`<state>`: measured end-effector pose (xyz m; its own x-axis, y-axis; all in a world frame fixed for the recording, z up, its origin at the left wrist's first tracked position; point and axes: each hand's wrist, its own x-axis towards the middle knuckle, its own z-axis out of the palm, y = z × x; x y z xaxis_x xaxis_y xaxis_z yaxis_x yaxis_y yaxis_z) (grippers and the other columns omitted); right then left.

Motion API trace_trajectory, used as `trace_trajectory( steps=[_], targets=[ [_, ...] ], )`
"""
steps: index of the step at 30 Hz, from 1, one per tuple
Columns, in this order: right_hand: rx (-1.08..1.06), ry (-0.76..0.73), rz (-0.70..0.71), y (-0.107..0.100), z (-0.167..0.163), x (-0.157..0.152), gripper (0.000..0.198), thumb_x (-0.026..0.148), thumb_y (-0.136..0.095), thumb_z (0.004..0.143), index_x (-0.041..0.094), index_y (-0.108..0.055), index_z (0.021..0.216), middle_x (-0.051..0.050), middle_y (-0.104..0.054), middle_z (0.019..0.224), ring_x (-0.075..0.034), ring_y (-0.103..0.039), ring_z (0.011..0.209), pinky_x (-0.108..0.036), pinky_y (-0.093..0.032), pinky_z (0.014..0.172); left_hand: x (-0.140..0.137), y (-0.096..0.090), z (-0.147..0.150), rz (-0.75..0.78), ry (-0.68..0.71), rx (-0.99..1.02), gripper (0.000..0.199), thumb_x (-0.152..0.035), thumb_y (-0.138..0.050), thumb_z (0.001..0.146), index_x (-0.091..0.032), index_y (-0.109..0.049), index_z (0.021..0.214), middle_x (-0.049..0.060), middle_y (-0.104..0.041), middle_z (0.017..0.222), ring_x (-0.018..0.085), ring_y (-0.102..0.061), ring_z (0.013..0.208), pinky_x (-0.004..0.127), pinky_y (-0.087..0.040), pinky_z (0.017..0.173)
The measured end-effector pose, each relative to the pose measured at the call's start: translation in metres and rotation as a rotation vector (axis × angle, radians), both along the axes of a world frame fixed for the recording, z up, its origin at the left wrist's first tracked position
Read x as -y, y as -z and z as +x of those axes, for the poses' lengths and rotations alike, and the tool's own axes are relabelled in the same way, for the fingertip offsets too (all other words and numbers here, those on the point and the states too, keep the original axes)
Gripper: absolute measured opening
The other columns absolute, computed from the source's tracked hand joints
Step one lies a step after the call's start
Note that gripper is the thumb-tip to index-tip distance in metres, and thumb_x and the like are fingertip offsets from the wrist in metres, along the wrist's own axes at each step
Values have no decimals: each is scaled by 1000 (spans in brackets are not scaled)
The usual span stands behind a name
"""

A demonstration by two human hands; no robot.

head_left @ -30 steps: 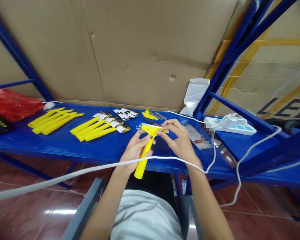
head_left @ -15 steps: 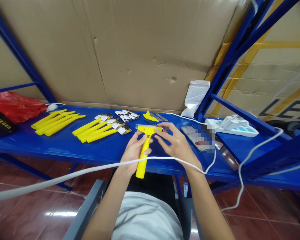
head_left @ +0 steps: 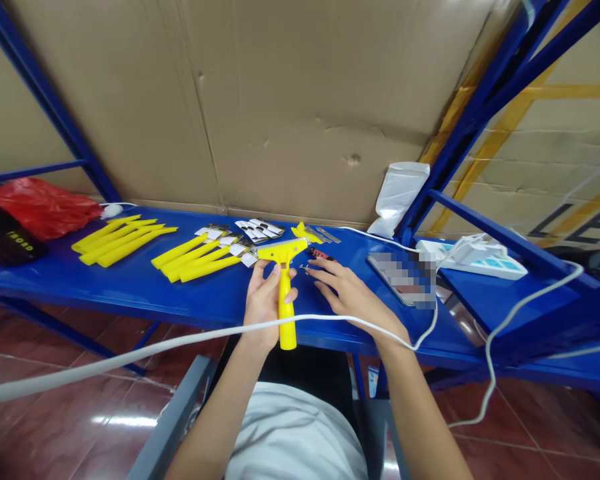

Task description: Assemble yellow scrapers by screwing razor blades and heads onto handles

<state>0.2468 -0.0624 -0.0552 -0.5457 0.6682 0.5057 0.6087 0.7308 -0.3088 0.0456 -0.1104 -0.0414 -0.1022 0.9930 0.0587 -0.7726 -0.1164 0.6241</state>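
Note:
A yellow scraper (head_left: 286, 313) with a wide head stands out from my left hand (head_left: 264, 300), whose fingers wrap its handle just under the head. The handle's end points toward my lap. To the right, my right hand (head_left: 343, 287) is off the scraper, with its fingers stretched out and apart over the blue table. Small metal pieces, perhaps screws (head_left: 304, 268), lie at its fingertips. Just beyond those fingers is a red and black tool handle (head_left: 320, 255), partly hidden by the hand.
Yellow handles (head_left: 125, 241) and carded scrapers (head_left: 195, 259) lie left. Behind are black-and-white packets (head_left: 259, 230), yellow heads (head_left: 303, 231) and flat blades (head_left: 327, 235). A phone (head_left: 397, 280) and power strip (head_left: 473, 260) sit right. A white cable (head_left: 180, 337) crosses before my wrists.
My right hand has left the scraper's head and moved down to the table beside the small metal pieces. The scraper has turned slightly in my left hand, and the view has shifted a little.

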Motion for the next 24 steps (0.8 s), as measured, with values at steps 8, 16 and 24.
trace_trajectory(
  steps=[8, 16, 24],
  targets=[
    [33, -60, -97, 11, 0, -3, 34, 27, -61, 111, 25, -77, 142, -11, -73, 153, -31, -62, 153, -61, -50, 130, 1, 0, 0, 6, 8, 2, 39, -19, -85, 92, -27, -55, 115, 2, -65, 106, 15, -71, 91, 18, -44, 53],
    [29, -74, -77, 5, 1, -3, 24, 17, -65, 107, 22, -84, 119, -8, -83, 133, -29, -74, 135, -54, -57, 121, 1, -1, 0, 12, 36, 1, 45, -18, -88, 88, -27, -54, 115, 2, -64, 106, 15, -71, 91, 17, -42, 52],
    [15, -98, -88, 14, 7, -15, 33, 9, -59, 105, 25, -86, 114, -8, -81, 124, -23, -77, 117, -44, -60, 112, 1, -1, 1, -3, 38, 16, 42, -15, -85, 89, -25, -54, 115, 3, -65, 104, 16, -71, 89, 17, -44, 51]
  ],
)
